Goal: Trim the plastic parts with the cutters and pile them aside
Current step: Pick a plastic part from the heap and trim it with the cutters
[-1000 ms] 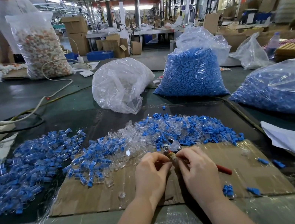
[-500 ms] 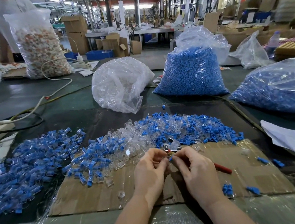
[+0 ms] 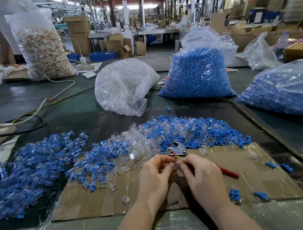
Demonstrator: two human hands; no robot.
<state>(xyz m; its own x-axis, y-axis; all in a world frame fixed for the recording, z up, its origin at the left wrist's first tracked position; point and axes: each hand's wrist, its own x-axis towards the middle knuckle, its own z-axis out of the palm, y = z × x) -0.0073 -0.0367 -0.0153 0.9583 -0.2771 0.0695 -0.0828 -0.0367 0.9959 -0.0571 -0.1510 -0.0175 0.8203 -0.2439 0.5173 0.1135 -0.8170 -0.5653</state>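
I see 2 hands over cardboard (image 3: 100,199), left hand (image 3: 154,176) & right hand (image 3: 200,171) fingertips pinching 1 tiny part, cutters (image 3: 178,149) just behind, blue-clear pile (image 3: 26,172) on left

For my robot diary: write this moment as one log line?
left hand pinches small part | right hand holds cutters | over cardboard | trimmed pile left

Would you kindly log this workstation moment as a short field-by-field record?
left hand: fingertips pinch a small part, too small to identify
right hand: fingertips meet the left's at the same part
cutters: on the cardboard sheet, head just beyond the fingertips; red handle shows right of the right hand
mixed pile: blue and clear parts, behind the hands
left pile: blue-and-clear pieces
bags: clear bag; blue-filled bag
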